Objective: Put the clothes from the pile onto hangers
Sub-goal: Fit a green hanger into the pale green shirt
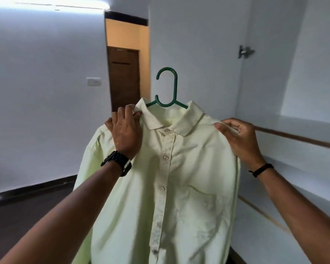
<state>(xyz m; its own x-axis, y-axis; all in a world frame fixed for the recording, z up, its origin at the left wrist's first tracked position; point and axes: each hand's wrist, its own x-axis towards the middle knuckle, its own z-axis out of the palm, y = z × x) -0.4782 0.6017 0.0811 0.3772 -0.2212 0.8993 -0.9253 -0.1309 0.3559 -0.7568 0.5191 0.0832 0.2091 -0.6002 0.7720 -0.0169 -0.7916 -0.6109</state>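
Shirt (171, 178), pale yellow-green, buttoned front, is up in the air in front of me on the green hanger (167, 88). Collar at top, body hanging straight down; lower hem out of view at the bottom edge. Hook stands upright above the collar, opening toward my left. Hanger arms disappear under the collar on both sides, so they run left-right across my view, along the shoulder line.

My left hand (125, 130) is curled over the shirt's shoulder seam just beside the collar, fingers wrapped over the top edge, gripping cloth; likely the hanger arm beneath too, but that I cannot see. My right hand (238, 138) pinches a fold of the other shoulder between thumb and fingertips, further out from the collar than the left.

Relation that matters: the hook sits between my two hands and above them, on the centre line. Left hand is the nearer one to it. Judgement: shirt looks seated, shoulders roughly level. Next move probably needs one hand freed to take the hook, and the left has the shorter reach. No rail or rod visible. A white shelf (303, 130) runs along the right wall.
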